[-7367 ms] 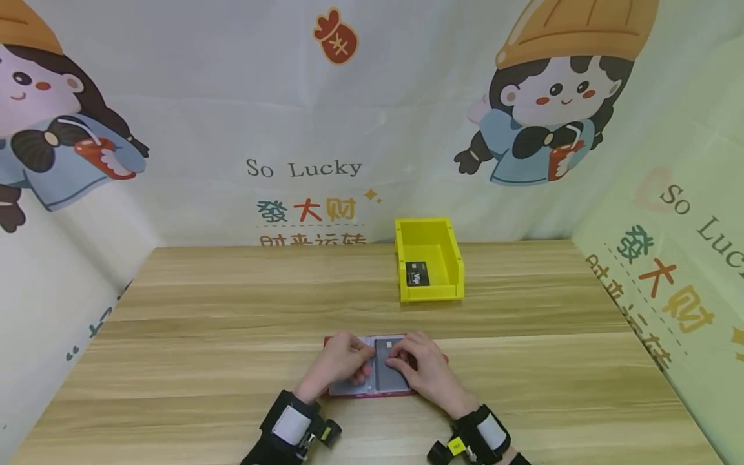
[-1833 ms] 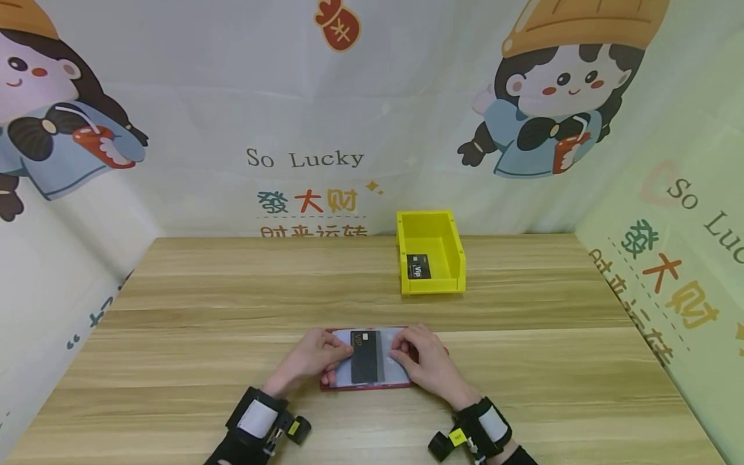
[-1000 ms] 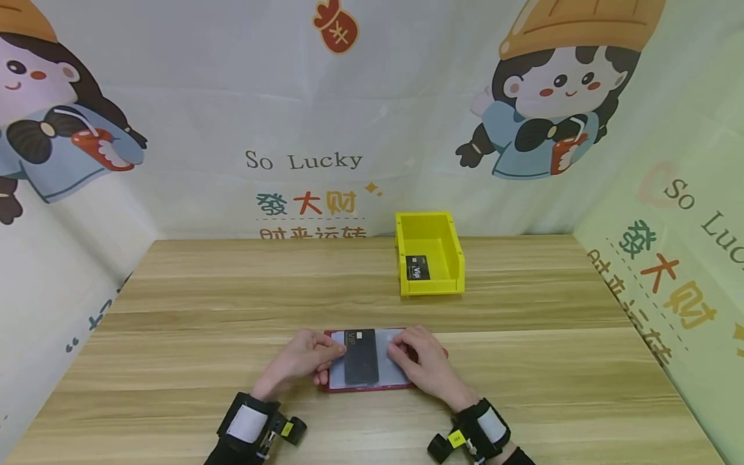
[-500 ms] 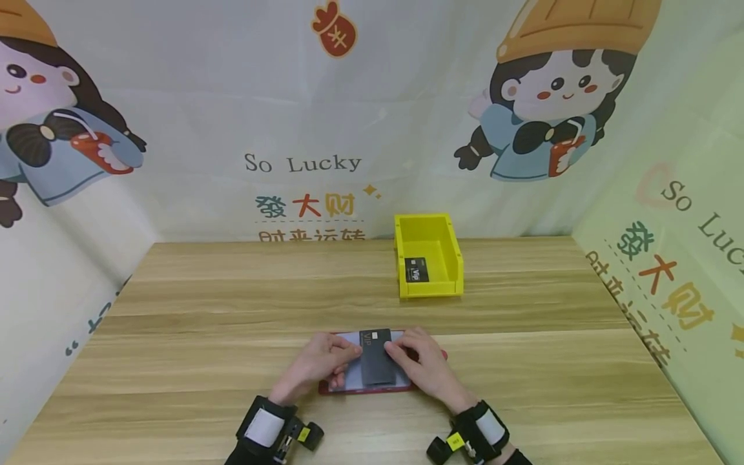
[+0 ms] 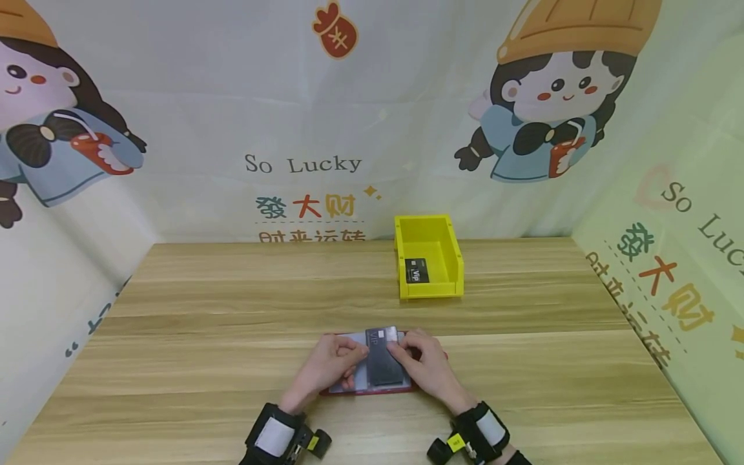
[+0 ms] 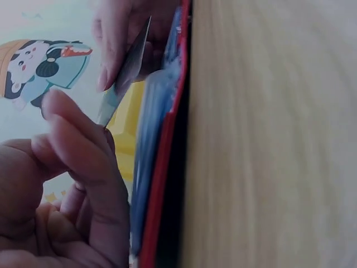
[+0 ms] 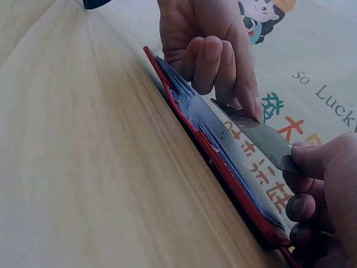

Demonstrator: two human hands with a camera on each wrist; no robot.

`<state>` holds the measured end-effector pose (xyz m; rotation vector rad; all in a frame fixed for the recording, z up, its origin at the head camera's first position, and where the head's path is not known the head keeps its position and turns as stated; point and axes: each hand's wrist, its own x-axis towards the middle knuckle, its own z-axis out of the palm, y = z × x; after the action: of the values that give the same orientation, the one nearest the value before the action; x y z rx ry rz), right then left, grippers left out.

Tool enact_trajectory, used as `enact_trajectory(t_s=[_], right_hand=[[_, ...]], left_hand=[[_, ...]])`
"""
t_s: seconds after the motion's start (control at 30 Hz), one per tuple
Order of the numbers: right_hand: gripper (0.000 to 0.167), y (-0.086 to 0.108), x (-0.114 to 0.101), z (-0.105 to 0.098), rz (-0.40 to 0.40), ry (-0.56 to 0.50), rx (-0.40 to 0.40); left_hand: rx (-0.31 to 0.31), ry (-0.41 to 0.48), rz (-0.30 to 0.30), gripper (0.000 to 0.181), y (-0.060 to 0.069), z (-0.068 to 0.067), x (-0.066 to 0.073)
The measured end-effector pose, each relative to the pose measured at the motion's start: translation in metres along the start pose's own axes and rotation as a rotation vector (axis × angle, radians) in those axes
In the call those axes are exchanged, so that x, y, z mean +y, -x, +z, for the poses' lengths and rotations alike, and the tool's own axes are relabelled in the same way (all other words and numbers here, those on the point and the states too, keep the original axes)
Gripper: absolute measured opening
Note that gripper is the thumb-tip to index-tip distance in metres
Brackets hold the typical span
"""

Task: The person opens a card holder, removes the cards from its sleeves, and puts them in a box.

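A dark VIP card [image 5: 383, 361] stands raised at a slant over an open red card holder [image 7: 223, 164] with clear plastic sleeves, which lies on the table. With thumb and fingers, my left hand [image 5: 329, 363] pinches the card's left edge. My right hand [image 5: 427, 368] pinches its right side, the thumb on top. The wrist views show the bent card [image 7: 265, 137] spanning the two hands above the sleeves [image 6: 150, 139]. Along the card's right edge runs a lighter clear strip; whether the card is inside a sleeve, I cannot tell.
Beyond the holder, a yellow open-front bin [image 5: 432, 290] stands near the table's back edge. A black Vip card [image 5: 416, 270] lies in it. The wooden table [image 5: 232, 290] meets a printed cloth [image 5: 407, 129] behind.
The VIP card first lay on the right page, then showed on the left side. In the last second, the left hand has carried it rightward and the right hand has taken its right edge.
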<state>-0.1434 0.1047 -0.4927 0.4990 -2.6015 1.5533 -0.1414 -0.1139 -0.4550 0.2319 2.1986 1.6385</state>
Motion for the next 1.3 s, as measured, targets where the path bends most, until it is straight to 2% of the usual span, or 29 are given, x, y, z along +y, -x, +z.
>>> enact_trajectory(t_s=[0.17, 0.3, 0.37, 0.57, 0.67, 0.97, 1.2, 1.3], right_hand=[[0.024, 0.000, 0.001, 0.000, 0.033, -0.015, 0.005], [0.024, 0.001, 0.002, -0.001, 0.030, -0.032, 0.021], [0.023, 0.001, 0.002, -0.001, 0.021, -0.036, 0.028], [0.023, 0.001, 0.005, -0.001, 0.011, -0.053, 0.045], [0.023, 0.001, 0.007, -0.001, 0.006, -0.066, 0.050], [0.021, 0.001, 0.003, -0.004, -0.021, -0.071, 0.082], [0.022, 0.000, 0.000, -0.007, -0.014, -0.087, 0.085], [0.023, -0.001, 0.000, -0.008, 0.000, -0.099, 0.078]], left_hand=[[0.090, -0.078, 0.046, 0.024, 0.000, 0.006, 0.002], [0.157, -0.104, 0.057, 0.023, 0.002, 0.010, 0.003], [0.171, -0.148, 0.068, 0.024, 0.003, 0.011, 0.003], [0.120, -0.352, 0.172, 0.039, 0.007, 0.012, 0.003], [0.110, -0.423, 0.197, 0.045, 0.006, 0.012, 0.003], [0.065, -0.566, 0.175, 0.056, 0.002, 0.017, 0.007], [0.069, -0.706, 0.147, 0.060, -0.001, 0.022, 0.010], [0.073, -0.733, 0.144, 0.062, -0.002, 0.023, 0.011]])
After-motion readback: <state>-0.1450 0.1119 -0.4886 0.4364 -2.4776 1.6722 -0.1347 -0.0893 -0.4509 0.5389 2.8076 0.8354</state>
